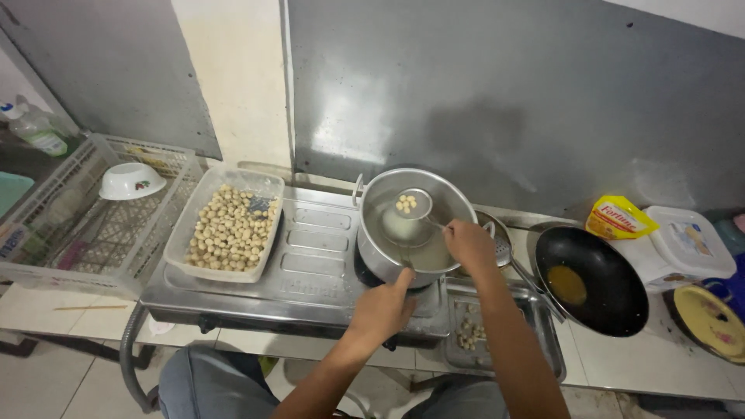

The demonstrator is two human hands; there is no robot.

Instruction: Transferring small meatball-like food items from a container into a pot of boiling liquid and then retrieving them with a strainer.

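Bottles (35,128) stand at the far left behind a white plastic basket (116,240), and I see a white bowl (132,180) lying upside down inside it. Next comes a clear tray (225,229) heaped with small pale balls, resting on the left side of the steel stove (310,271). On the stove's right burner sits a metal pot (415,225) of cloudy liquid. My left hand (384,306) is at the pot's near rim, thumb raised against it; I cannot tell how tightly it grips. My right hand (469,242) is closed around the handle of a wire skimmer (411,206), held above the liquid with a few balls in its bowl. Below the pot a steel tray (543,326) holds a few more balls. Further right, a black wok (590,279) has a pool of oil, with a yellow pouch (617,217) and a white tub (687,244) behind.
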